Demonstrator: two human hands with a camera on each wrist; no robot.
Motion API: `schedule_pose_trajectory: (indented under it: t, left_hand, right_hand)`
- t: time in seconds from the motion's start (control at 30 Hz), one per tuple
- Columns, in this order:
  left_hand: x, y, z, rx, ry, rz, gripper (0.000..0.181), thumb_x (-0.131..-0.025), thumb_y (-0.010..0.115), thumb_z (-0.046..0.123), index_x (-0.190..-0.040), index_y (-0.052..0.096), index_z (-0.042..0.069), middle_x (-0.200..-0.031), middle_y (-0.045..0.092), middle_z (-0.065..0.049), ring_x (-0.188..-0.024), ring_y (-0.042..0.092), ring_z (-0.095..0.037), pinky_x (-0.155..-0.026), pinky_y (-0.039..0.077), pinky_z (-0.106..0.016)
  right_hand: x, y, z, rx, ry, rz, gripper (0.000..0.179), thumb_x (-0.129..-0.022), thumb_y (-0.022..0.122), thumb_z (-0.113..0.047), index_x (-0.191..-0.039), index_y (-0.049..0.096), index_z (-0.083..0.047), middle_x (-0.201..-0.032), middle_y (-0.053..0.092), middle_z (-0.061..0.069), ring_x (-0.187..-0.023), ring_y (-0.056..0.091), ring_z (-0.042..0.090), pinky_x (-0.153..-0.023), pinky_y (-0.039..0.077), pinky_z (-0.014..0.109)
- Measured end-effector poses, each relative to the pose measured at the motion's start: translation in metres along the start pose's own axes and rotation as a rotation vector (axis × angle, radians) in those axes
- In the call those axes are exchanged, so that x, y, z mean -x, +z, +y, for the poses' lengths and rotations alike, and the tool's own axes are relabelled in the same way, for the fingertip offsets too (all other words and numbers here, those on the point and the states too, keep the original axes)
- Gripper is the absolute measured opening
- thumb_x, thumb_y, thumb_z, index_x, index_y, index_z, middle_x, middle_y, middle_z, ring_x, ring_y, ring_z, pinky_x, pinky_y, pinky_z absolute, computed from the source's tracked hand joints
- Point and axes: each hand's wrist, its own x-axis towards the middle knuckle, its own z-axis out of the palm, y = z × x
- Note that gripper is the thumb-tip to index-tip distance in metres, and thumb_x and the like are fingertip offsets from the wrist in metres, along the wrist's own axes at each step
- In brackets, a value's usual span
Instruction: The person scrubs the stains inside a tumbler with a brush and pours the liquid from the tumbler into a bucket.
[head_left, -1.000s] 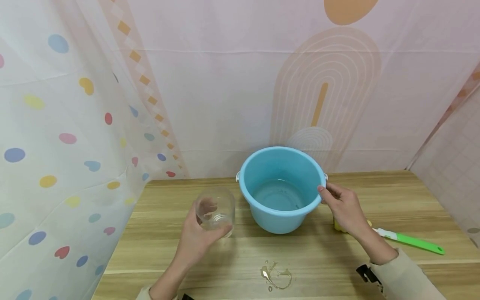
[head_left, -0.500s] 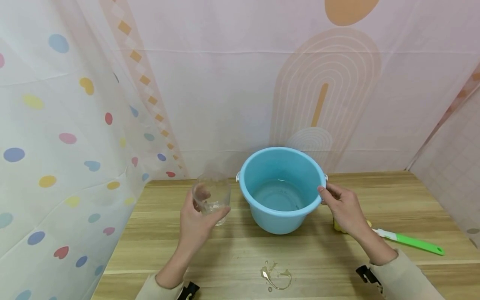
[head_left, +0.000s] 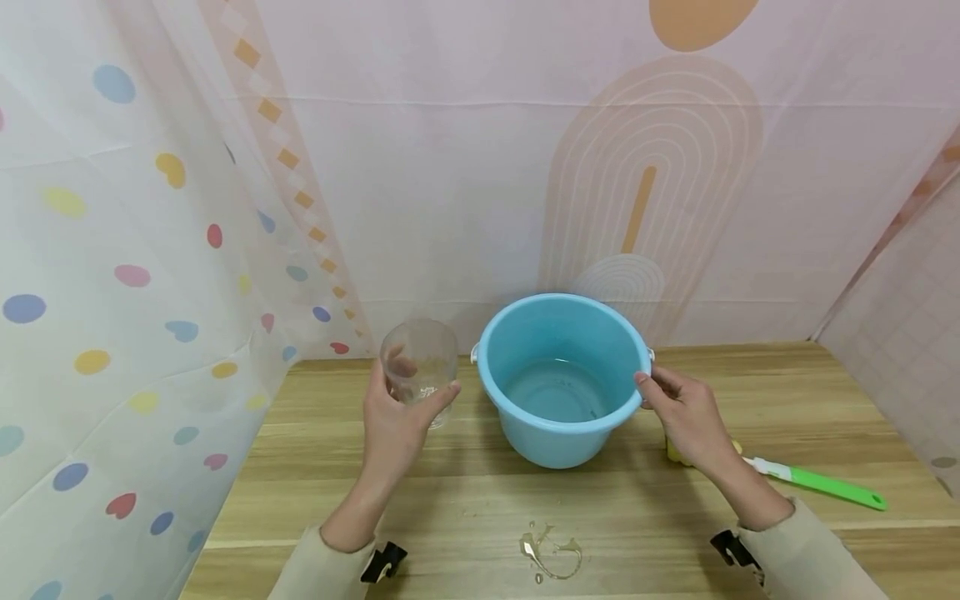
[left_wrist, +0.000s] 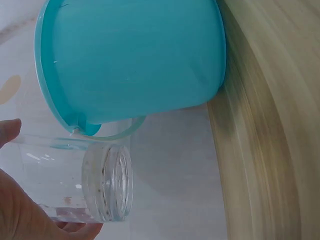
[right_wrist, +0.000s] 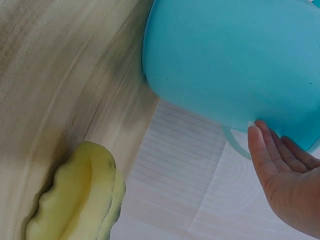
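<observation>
My left hand (head_left: 393,429) grips a clear glass cup (head_left: 418,354), thumb on one side and fingers round the other. The cup is upright and raised off the table, just left of the light blue bucket (head_left: 557,443). Seen from the left wrist, its thick ribbed base (left_wrist: 107,182) hangs level with the bucket's upper part. Shallow water (head_left: 557,392) lies in the bucket, which stands on the table. On the bucket's right side, my right hand (head_left: 690,421) holds the rim, thumb over the edge and fingers against the outer wall.
A cleaning brush with a green handle (head_left: 832,487) and a yellow sponge head (right_wrist: 77,197) lies at the right, partly behind my right forearm. Spilled water (head_left: 552,557) wets the wooden table (head_left: 300,467) in front. Patterned cloths (head_left: 450,208) hang behind and at the sides.
My left hand has lifted the glass cup higher and moved it slightly away from me and left. My right hand and the bucket have stayed in place.
</observation>
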Motion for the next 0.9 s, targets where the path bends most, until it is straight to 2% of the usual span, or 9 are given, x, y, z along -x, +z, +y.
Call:
schedule_pose_trajectory:
  t: [0.17,0.3,0.47,0.67,0.83,0.9]
  left_hand:
    - [-0.004,0.005,0.003,0.027,0.002,0.024,0.086,-0.080,0.093,0.020,-0.150,0.044,0.011,-0.131,0.049,-0.017,-0.130,0.046,-0.028,-0.116,0.033,-0.056]
    - [-0.008,0.011,0.007,0.043,0.017,0.048,0.089,-0.079,0.094,0.019,-0.152,0.044,0.009,-0.130,0.048,-0.016,-0.130,0.045,-0.028,-0.116,0.033,-0.051]
    - [-0.014,0.020,0.014,0.055,0.055,0.068,0.092,-0.078,0.095,0.019,-0.153,0.043,0.006,-0.134,0.048,-0.014,-0.131,0.044,-0.029,-0.117,0.033,-0.051]
    - [-0.018,0.031,0.015,0.033,0.115,0.093,0.094,-0.079,0.095,0.024,-0.155,0.043,0.011,-0.150,0.045,-0.005,-0.142,0.042,-0.026,-0.119,0.033,-0.056]
    - [-0.018,0.041,0.017,0.004,0.138,0.142,0.088,-0.078,0.096,0.020,-0.151,0.048,0.013,-0.145,0.047,-0.008,-0.136,0.044,-0.031,-0.111,0.035,-0.058]
    - [-0.018,0.044,0.018,-0.008,0.132,0.156,0.087,-0.077,0.096,0.019,-0.150,0.050,0.014,-0.143,0.047,-0.009,-0.132,0.045,-0.030,-0.107,0.036,-0.059]
  right_hand:
    - [0.001,-0.001,-0.001,0.010,0.003,0.000,0.049,-0.110,0.057,-0.030,-0.139,0.061,0.009,-0.121,0.072,0.024,-0.096,0.075,0.026,-0.085,0.062,0.040]
    - [0.001,-0.002,-0.001,0.018,0.013,0.002,0.049,-0.110,0.056,-0.031,-0.140,0.061,0.008,-0.119,0.073,0.024,-0.094,0.076,0.021,-0.089,0.060,0.050]
    - [0.001,-0.003,-0.001,0.020,0.016,0.005,0.049,-0.110,0.055,-0.031,-0.139,0.061,0.008,-0.118,0.073,0.024,-0.091,0.075,0.014,-0.090,0.059,0.053]
    - [0.002,-0.002,0.000,0.022,0.012,0.010,0.048,-0.110,0.056,-0.029,-0.139,0.061,0.009,-0.118,0.073,0.024,-0.090,0.074,0.010,-0.088,0.060,0.047]
    - [0.002,-0.002,0.001,0.019,0.008,0.013,0.047,-0.110,0.056,-0.029,-0.139,0.062,0.008,-0.117,0.074,0.023,-0.089,0.073,0.007,-0.084,0.059,0.031]
    - [0.003,-0.002,0.001,0.018,0.005,0.016,0.046,-0.110,0.056,-0.028,-0.138,0.062,0.008,-0.117,0.074,0.023,-0.088,0.073,0.007,-0.083,0.059,0.029]
